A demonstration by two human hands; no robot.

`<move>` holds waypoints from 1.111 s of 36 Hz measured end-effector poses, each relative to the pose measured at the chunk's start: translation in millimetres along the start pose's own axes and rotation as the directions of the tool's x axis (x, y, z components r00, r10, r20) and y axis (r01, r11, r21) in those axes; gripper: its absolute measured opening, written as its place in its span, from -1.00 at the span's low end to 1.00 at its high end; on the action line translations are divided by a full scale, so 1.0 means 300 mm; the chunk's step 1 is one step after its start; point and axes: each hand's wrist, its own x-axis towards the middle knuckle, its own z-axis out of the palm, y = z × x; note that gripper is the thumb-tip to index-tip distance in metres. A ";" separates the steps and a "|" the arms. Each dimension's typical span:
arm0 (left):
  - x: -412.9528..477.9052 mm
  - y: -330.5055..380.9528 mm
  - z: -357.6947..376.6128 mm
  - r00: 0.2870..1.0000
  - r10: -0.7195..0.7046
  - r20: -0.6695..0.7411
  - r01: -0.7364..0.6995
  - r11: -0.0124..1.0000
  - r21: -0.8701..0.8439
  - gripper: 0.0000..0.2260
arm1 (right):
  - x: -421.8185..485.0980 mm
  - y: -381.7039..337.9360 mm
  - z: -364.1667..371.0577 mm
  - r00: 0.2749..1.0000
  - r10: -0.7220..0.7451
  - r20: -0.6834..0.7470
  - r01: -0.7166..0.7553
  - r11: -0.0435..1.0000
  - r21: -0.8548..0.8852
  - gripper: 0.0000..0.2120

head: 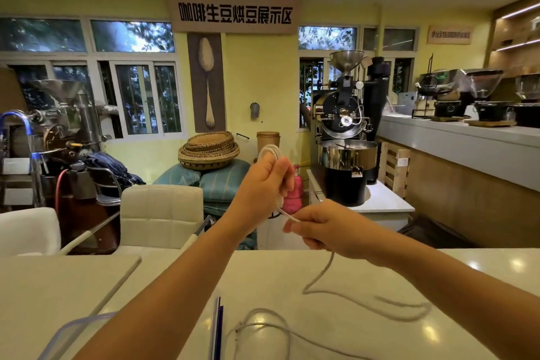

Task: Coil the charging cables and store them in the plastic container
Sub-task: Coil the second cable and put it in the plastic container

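Coffee-shop room, windows at back, roaster point(344, 131) right of centre, white chair point(160, 213) just beyond the pale surface point(52, 286). Far L at the bottom edge is a corner of the clear container point(70, 330), partly behind the L forearm and mostly out of frame; can't tell what's in it. Next comes the L hand point(264, 181), raised above the far edge of the surface, fingers curled round a few turns of the white cable point(270, 150), w/ the turns poking out above the fist. A short taut bit runs down-right from that fist to the R hand point(327, 231), just beside and lower, thumb & fingers pinching the strand. From under the R hand the cable drops to the surface and snakes off to the R, long axis roughly L–R, blurred there. Bottom centre lies another pale loop point(263, 327); can't tell if it's the same cable or a 2nd one. Judgement: coiling approx. half done. The free tail lies below & R of both hands, so the R hand is nearer to feed it and the L hand just takes each turn. Container sits on the L side, nearer the L hand, so the drop-in prob. falls to that hand. Risk: tail snagging the loop as it's drawn in.
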 end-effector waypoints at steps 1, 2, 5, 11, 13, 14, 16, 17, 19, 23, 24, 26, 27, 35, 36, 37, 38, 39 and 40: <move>-0.003 -0.009 0.000 0.999 -0.017 0.026 0.016 0.998 0.055 -0.72 | -0.002 -0.009 -0.014 1.000 -0.024 -0.002 0.024 0.998 -0.067 -0.75; -0.008 -0.019 0.000 0.998 -0.039 0.055 0.032 0.993 0.112 -0.71 | -0.004 -0.018 -0.030 0.999 -0.045 0.002 0.045 0.991 -0.127 -0.76; -0.028 -0.047 -0.002 0.984 -0.111 0.136 0.084 0.978 0.194 -0.68 | -0.010 -0.046 -0.082 0.997 -0.074 0.037 0.081 0.965 -0.248 -0.83; -0.078 -0.067 0.016 0.880 -0.261 0.396 0.222 0.965 0.142 -0.66 | -0.013 -0.088 -0.182 0.986 -0.158 0.061 0.169 0.888 -0.427 -0.78; -0.097 -0.065 0.015 0.839 -0.273 0.471 0.301 0.953 0.016 -0.65 | -0.009 -0.092 -0.214 0.984 -0.175 0.045 0.176 0.874 -0.453 -0.78; -0.106 -0.061 0.014 0.824 -0.268 0.500 0.340 0.939 -0.057 -0.64 | -0.007 -0.089 -0.228 0.983 -0.181 0.030 0.175 0.876 -0.449 -0.79; -0.118 -0.052 0.013 0.802 -0.232 0.551 0.396 0.896 -0.199 -0.65 | 0.000 -0.081 -0.250 0.980 -0.197 0.004 0.182 0.897 -0.404 -0.82; -0.122 -0.045 0.015 0.790 -0.204 0.578 0.420 0.867 -0.268 -0.67 | 0.003 -0.076 -0.257 0.978 -0.208 -0.005 0.192 0.910 -0.368 -0.81; -0.127 -0.028 0.019 0.764 -0.148 0.628 0.457 0.812 -0.364 -0.68 | 0.010 -0.065 -0.265 0.972 -0.232 -0.019 0.216 0.928 -0.305 -0.79; -0.134 -0.007 0.018 0.725 -0.072 0.685 0.501 0.738 -0.453 -0.67 | 0.027 -0.038 -0.287 0.957 -0.272 -0.102 0.251 0.950 -0.186 -0.79; -0.134 -0.001 0.015 0.724 -0.056 0.688 0.505 0.722 -0.473 -0.67 | 0.029 -0.028 -0.288 0.951 -0.282 -0.129 0.264 0.954 -0.144 -0.78; -0.131 0.012 0.010 0.737 -0.019 0.676 0.499 0.690 -0.525 -0.68 | 0.032 -0.012 -0.276 0.948 -0.271 -0.167 0.274 0.962 -0.007 -0.81; -0.128 0.021 0.011 0.744 -0.001 0.668 0.494 0.675 -0.549 -0.69 | 0.035 -0.002 -0.263 0.951 -0.260 -0.169 0.275 0.959 0.071 -0.81; -0.088 0.058 0.039 0.834 0.021 0.551 0.426 0.610 -0.668 -0.67 | 0.076 0.090 -0.049 0.981 -0.047 -0.188 0.157 0.762 0.628 -0.62; -0.080 0.055 0.040 0.852 0.008 0.524 0.407 0.620 -0.671 -0.69 | 0.080 0.095 -0.017 0.984 0.000 -0.178 0.116 0.760 0.640 -0.51; -0.072 0.050 0.040 0.869 -0.007 0.494 0.385 0.637 -0.668 -0.71 | 0.079 0.098 0.013 0.986 0.046 -0.159 0.068 0.762 0.644 -0.45; -0.064 0.044 0.041 0.885 -0.024 0.466 0.365 0.657 -0.660 -0.72 | 0.075 0.099 0.039 0.988 0.081 -0.129 0.020 0.770 0.637 -0.45; -0.055 0.038 0.041 0.898 -0.041 0.437 0.347 0.676 -0.650 -0.73 | 0.069 0.100 0.063 0.991 0.100 -0.090 -0.023 0.785 0.620 -0.49; -0.046 0.030 0.040 0.913 -0.060 0.403 0.327 0.699 -0.636 -0.73 | 0.062 0.100 0.082 0.994 0.103 -0.049 -0.054 0.801 0.596 -0.54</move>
